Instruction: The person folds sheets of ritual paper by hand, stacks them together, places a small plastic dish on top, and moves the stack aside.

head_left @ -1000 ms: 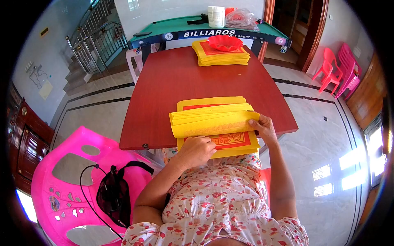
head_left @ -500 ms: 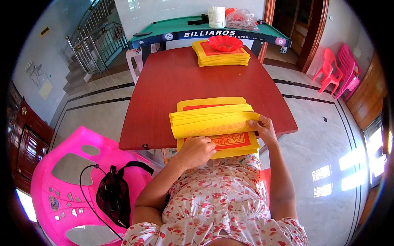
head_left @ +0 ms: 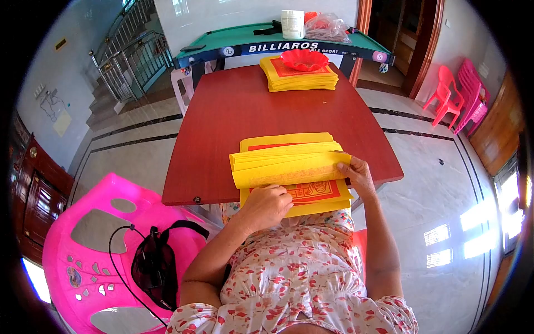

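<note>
A stack of yellow joss paper (head_left: 289, 167) with red printed panels lies at the near edge of the table, its front part overhanging toward my lap. Several upper sheets are folded over into overlapping strips. With thumb and fingers, my right hand (head_left: 357, 173) pinches the right end of the front folded sheet. My left hand (head_left: 268, 203) has its fingers curled at the lower edge of that fold, over the red print (head_left: 316, 191) of the sheet beneath. The left thumb is hidden.
On the red-brown table (head_left: 233, 111), a second yellow paper stack (head_left: 300, 83) bears a red scalloped dish (head_left: 305, 60). Behind stands a billiard table (head_left: 239, 39) with a white canister (head_left: 292, 24). At left, a pink chair (head_left: 83, 245) carries a black mesh bag (head_left: 156, 267).
Both hands and the folded paper look almost the same as before. Only a very slight shift of the view shows.
</note>
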Demonstrator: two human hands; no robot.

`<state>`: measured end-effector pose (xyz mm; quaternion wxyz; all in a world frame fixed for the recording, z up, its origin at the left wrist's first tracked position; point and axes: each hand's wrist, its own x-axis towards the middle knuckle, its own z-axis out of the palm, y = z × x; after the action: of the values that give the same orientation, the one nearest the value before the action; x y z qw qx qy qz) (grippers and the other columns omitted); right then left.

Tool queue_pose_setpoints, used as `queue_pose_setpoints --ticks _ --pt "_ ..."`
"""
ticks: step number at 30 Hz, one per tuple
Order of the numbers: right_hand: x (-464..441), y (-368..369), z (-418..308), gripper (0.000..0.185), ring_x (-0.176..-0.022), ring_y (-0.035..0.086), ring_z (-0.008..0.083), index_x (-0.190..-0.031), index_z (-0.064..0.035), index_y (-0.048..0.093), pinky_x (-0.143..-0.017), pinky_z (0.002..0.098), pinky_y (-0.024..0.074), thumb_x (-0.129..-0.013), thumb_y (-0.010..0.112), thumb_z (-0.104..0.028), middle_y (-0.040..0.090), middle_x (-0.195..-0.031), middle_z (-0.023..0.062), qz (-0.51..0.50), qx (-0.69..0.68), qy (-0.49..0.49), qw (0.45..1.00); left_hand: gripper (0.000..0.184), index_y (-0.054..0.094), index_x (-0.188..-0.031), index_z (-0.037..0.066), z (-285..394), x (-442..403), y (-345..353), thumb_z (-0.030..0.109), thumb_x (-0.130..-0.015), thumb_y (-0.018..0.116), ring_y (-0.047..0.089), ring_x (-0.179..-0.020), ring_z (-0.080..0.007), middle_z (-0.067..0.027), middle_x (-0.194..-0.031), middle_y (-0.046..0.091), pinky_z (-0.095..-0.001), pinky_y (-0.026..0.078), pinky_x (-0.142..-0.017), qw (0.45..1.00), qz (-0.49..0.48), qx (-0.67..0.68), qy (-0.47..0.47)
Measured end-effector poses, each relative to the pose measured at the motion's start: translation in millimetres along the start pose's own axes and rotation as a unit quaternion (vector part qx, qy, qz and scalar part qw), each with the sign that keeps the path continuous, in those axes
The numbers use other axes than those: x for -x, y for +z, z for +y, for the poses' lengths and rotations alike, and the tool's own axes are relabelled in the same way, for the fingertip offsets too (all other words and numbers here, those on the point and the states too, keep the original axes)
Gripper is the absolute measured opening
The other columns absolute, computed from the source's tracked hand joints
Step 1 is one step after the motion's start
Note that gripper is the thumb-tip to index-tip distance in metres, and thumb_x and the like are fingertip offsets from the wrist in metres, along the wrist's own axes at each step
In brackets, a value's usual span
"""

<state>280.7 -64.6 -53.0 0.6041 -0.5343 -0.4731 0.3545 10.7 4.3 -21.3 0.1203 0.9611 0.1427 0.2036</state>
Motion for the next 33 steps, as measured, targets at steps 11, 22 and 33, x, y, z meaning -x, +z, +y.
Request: queue_pose_setpoints --ticks 11,22,33 --pt "-4.6 9.8 7.2 0.040 -0.099 0.055 0.0104 -0.129 -0.0053 0.047 -0.082 0.0248 0.0472 -0.090 0.054 -0.011 0.054 -0.120 0.0070 0.057 -0.081 -0.104 0.990 0.013 0.063 -0.073 0.004 -4.1 5.4 -21.8 0.016 -0.076 0.063 0.061 -0.067 -0.0255 -0.0089 -0.074 0.062 -0.0373 0.049 -0.059 0.999 0.016 -0.036 -0.020" --pt "-2.4 -2.4 4.0 0.026 -0.083 0.057 0.0065 -0.112 -0.0014 0.061 -0.072 0.0202 0.0479 -0.090 0.056 -0.014 0.063 -0.094 0.0006 -0.004 0.024 -0.038 0.999 0.012 0.063 -0.073 0.006 -16.2 13.0 -55.4 0.017 -0.076 0.062 0.059 -0.063 -0.0255 -0.0072 -0.069 0.059 -0.0377 0.048 -0.055 0.991 0.074 -0.070 -0.081" --pt "5.0 -2.7 -11.5 0.067 -0.083 0.064 0.0174 -0.116 -0.0027 0.058 -0.070 0.0264 0.0529 -0.092 0.026 -0.056 0.063 -0.098 0.0141 -0.002 0.008 -0.006 1.000 0.009 0.061 -0.073 0.003 -16.4 3.5 -43.8 0.011 -0.074 0.065 0.056 -0.070 -0.0257 -0.0074 -0.071 0.058 -0.0375 0.045 -0.065 0.975 0.205 -0.057 -0.059"
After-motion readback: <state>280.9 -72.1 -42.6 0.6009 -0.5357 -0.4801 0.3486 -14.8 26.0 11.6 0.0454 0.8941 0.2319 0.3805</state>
